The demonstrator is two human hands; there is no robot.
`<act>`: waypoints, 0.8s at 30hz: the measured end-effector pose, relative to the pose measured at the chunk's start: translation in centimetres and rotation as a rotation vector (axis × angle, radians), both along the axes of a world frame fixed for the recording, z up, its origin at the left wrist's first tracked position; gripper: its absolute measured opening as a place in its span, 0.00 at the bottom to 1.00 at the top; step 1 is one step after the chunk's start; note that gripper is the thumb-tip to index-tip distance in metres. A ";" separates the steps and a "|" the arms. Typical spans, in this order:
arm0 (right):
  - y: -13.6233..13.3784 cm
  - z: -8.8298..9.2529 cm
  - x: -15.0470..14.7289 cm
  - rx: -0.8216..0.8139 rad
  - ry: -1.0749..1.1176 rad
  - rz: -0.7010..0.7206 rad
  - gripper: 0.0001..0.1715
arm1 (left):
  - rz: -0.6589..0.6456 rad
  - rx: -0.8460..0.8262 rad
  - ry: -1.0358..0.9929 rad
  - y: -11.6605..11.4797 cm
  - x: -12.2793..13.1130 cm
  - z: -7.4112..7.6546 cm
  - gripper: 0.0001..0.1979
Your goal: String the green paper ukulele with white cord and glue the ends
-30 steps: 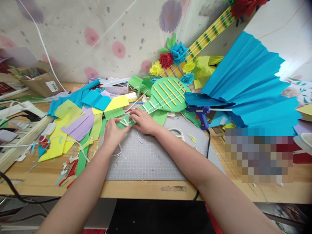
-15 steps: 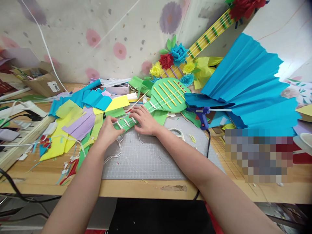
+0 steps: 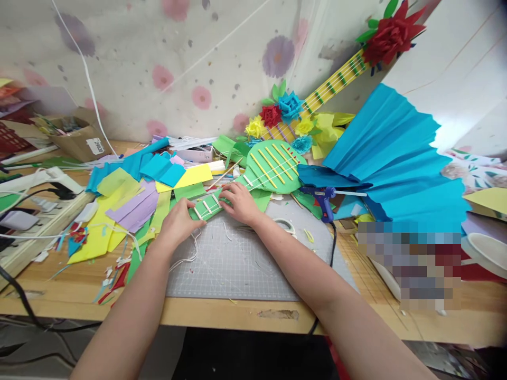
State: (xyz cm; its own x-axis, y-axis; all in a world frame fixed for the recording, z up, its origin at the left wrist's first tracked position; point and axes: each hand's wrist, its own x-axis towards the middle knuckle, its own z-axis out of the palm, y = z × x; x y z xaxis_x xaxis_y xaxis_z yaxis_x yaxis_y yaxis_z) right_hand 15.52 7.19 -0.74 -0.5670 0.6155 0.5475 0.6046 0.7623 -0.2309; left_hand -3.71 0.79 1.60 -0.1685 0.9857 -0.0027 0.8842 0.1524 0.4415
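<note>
A green craft guitar (image 3: 257, 164) lies slanted across the grey cutting mat (image 3: 253, 264), its round body toward the back. Yellow strips cross the body, white strips cross the neck, and white strings run along it. My left hand (image 3: 180, 224) grips the neck's near end between thumb and fingers. Farther up the neck, my right hand (image 3: 240, 203) is closed over it with bent fingers; its fingertips are partly hidden. Loose white string (image 3: 192, 253) lies on the mat below the left hand.
A blue glue gun (image 3: 325, 200) lies right of the green guitar, its black cord crossing the table edge. Large blue crepe paper (image 3: 396, 163) fans out at right. Paper scraps (image 3: 132, 206) cover the left. Behind stands a yellow craft guitar (image 3: 335, 87) with paper flowers.
The camera view has tilted up slightly, so the scene sits lower. Both hands stay on the neck of the green guitar, with only slight finger shifts.
</note>
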 end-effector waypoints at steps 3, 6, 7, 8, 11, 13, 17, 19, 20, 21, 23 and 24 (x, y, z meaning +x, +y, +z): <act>0.1 1.0 0.4 -0.014 0.017 -0.039 0.11 | -0.007 0.002 0.021 0.0 0.0 0.0 0.23; 0.2 2.8 1.4 -0.073 0.061 -0.110 0.11 | -0.014 -0.018 0.028 -0.1 0.0 0.1 0.23; 0.3 3.5 1.8 -0.108 0.081 -0.134 0.11 | -0.018 -0.023 0.028 -0.1 0.0 0.1 0.23; 0.3 4.1 2.3 -0.149 0.102 -0.152 0.10 | -0.023 -0.023 0.028 -0.1 0.0 0.1 0.23; 0.3 6.0 4.1 -0.261 0.141 -0.189 0.10 | -0.033 -0.019 0.025 -0.1 0.0 0.2 0.23; 0.3 6.8 5.3 -0.310 0.112 -0.242 0.10 | -0.034 -0.015 0.031 -0.1 -0.1 0.2 0.22; -0.1 6.6 7.5 -0.352 0.036 -0.353 0.09 | -0.034 0.002 0.052 0.0 -0.3 0.2 0.22; -0.7 5.8 8.4 -0.338 0.040 -0.345 0.09 | -0.031 0.005 0.052 0.1 -0.4 0.2 0.22; -1.2 5.3 8.9 -0.310 0.052 -0.329 0.09 | -0.031 0.004 0.050 0.1 -0.4 0.2 0.22; -1.7 4.8 9.3 -0.268 0.066 -0.310 0.10 | -0.030 0.002 0.047 0.1 -0.4 0.2 0.22; -2.9 3.9 10.1 -0.181 0.085 -0.281 0.11 | -0.028 0.003 0.039 0.2 -0.5 0.1 0.22; -3.5 3.4 10.6 -0.159 0.079 -0.269 0.12 | -0.027 0.009 0.034 0.2 -0.6 0.0 0.23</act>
